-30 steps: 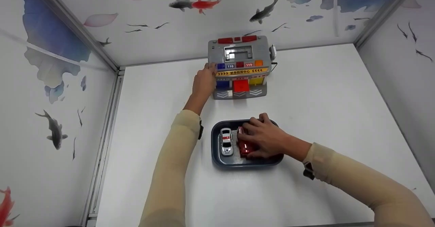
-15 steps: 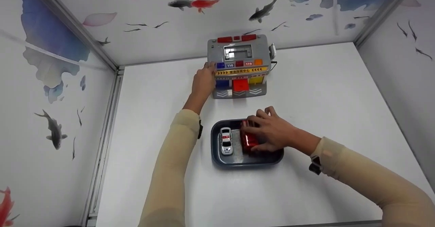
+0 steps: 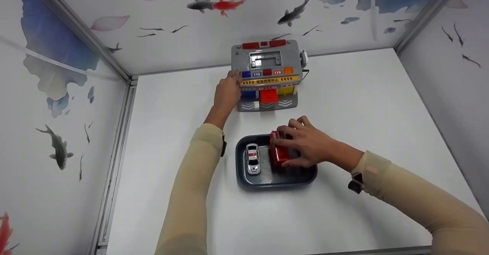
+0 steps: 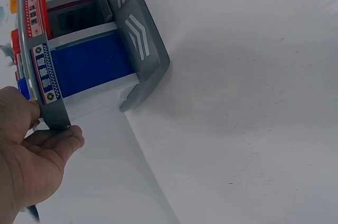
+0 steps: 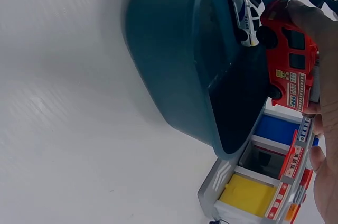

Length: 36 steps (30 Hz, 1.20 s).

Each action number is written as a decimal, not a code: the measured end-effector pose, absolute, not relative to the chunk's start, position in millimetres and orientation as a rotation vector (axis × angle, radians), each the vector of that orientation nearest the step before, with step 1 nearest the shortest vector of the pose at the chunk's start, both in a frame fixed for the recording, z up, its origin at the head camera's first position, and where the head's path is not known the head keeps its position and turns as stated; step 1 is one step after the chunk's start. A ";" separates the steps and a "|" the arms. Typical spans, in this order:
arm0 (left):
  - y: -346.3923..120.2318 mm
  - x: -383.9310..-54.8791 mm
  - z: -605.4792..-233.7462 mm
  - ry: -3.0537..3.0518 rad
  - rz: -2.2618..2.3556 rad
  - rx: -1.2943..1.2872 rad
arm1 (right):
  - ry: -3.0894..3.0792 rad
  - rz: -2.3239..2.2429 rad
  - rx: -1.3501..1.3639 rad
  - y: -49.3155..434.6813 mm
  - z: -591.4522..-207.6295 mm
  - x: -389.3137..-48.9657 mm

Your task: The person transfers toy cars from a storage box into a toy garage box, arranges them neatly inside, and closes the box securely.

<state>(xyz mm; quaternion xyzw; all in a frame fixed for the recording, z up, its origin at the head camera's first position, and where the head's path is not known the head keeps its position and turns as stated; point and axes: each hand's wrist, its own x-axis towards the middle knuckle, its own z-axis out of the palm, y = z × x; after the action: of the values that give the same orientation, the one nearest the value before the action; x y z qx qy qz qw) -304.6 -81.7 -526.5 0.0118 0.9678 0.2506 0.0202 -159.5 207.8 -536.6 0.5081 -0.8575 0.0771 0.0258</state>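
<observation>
Truck (image 3: 280, 156), red: where?

Over the blue tray (image 3: 277, 187), near the white car (image 3: 253, 159) sitting in it. Right hand (image 3: 311, 142) holds truck between thumb and curled fingers.

Left hand (image 3: 227, 91)?

Half curled; thumb and fingers grip left edge of toy station (image 3: 267, 81), beyond tray.

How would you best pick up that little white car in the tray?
Probably from above, pinching both long sides near the cabin: the white car sits upright, narrow from side to side, and the walls of the tray rise around it.
</observation>
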 end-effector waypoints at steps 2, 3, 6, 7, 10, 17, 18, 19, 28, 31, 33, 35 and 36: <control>-81.5 -304.9 -526.7 3.002 0.769 0.032 | -2.656 0.248 1.562 208.6 -534.1 -160.9; -81.3 -305.0 -526.7 3.000 0.761 0.034 | -2.657 0.243 1.556 209.3 -532.9 -161.8; -80.8 -305.3 -526.9 2.991 0.751 0.027 | -2.660 0.225 1.537 211.5 -530.1 -164.6; -80.7 -305.4 -527.0 2.988 0.750 0.025 | -2.657 0.221 1.533 212.2 -529.7 -165.6; -80.5 -305.7 -527.2 2.978 0.744 0.018 | -2.661 0.211 1.514 214.3 -528.5 -168.6; -81.7 -306.6 -527.5 2.986 0.731 0.036 | -2.628 0.232 1.497 218.5 -526.8 -175.5; -81.8 -306.3 -527.5 2.985 0.738 0.035 | -2.622 0.236 1.493 219.1 -526.9 -176.6; -81.9 -306.2 -527.6 2.983 0.745 0.034 | -2.616 0.240 1.489 219.9 -527.0 -177.8; -80.7 -304.5 -525.6 2.988 0.776 0.025 | -2.625 0.269 1.410 229.2 -525.7 -188.2; -80.0 -303.9 -524.0 2.976 0.782 -0.001 | -2.626 0.273 1.385 233.0 -527.4 -192.3; -79.7 -303.9 -523.7 2.974 0.773 -0.007 | -2.626 0.276 1.370 235.5 -528.7 -195.1; -79.7 -303.9 -523.9 2.978 0.765 -0.003 | -2.635 0.278 1.353 238.1 -529.6 -198.0; -79.7 -303.8 -524.0 2.982 0.765 0.001 | -2.641 0.280 1.344 239.0 -529.6 -199.2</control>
<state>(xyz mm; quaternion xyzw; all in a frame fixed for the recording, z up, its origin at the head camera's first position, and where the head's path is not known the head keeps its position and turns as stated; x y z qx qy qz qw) -303.8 -79.7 -524.0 0.0004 0.9681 0.2484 0.0313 -199.2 239.0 -529.6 0.4501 -0.8843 0.0937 0.0821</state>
